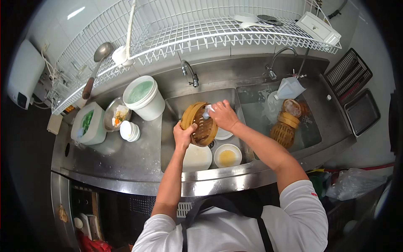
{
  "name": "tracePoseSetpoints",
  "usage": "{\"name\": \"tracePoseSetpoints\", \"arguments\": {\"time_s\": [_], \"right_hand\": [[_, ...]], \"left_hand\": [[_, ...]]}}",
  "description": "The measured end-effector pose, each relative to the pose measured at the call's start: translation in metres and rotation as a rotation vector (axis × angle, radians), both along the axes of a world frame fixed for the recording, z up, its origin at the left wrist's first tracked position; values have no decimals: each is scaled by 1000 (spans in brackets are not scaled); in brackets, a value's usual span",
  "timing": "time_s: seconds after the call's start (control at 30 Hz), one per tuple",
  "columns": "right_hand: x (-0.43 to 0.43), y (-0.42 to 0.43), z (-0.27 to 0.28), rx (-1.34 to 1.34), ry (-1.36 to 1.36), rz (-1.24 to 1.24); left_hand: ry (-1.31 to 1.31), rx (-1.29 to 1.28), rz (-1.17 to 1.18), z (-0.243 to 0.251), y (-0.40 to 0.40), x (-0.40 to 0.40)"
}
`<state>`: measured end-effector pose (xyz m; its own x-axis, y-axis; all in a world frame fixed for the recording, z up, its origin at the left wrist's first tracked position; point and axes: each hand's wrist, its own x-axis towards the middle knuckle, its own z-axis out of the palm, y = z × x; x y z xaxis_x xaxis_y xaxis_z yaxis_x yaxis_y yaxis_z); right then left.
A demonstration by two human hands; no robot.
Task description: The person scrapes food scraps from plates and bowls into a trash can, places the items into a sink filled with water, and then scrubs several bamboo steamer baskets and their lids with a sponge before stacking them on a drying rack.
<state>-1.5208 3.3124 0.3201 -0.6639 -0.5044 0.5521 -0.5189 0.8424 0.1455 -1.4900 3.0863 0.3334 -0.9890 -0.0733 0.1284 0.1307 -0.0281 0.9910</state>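
Over the left basin [172,126] a round bamboo steamer basket [204,127] is held tilted, its slatted inside facing right. My left hand [184,135] grips its lower left rim, thumb over the edge. In my right hand [223,115] is a whitish cloth or sponge [207,111], mostly hidden by the fingers, against the basket's upper inside edge. Below lie a large white plate [196,159], a small dish with yellow liquid [228,156] and another white dish [223,134], partly covered by the right arm.
The right basin [252,116] holds water, several bamboo steamers [281,135] and a whitish container [289,88]. Left on the counter stand a white bucket [148,104], a metal bowl with food scraps [108,115], stacked white cups [129,131] and a plastic tub [94,132]. A wire rack [201,36] hangs above the faucets [193,80].
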Motion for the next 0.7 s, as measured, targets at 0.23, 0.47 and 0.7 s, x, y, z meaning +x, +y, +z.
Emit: {"name": "tracePoseSetpoints", "arguments": {"time_s": [0.23,0.47,0.7], "right_hand": [[48,-74,-33,-832,-1028,-227],[59,-82,-67,-406,-774,23],[31,-47,-106,-851,-981,-404]], "left_hand": [[213,-122,177,-7,0,4],[88,94,248,-47,-53,21],[-91,903,176,-53,-165,109]]}}
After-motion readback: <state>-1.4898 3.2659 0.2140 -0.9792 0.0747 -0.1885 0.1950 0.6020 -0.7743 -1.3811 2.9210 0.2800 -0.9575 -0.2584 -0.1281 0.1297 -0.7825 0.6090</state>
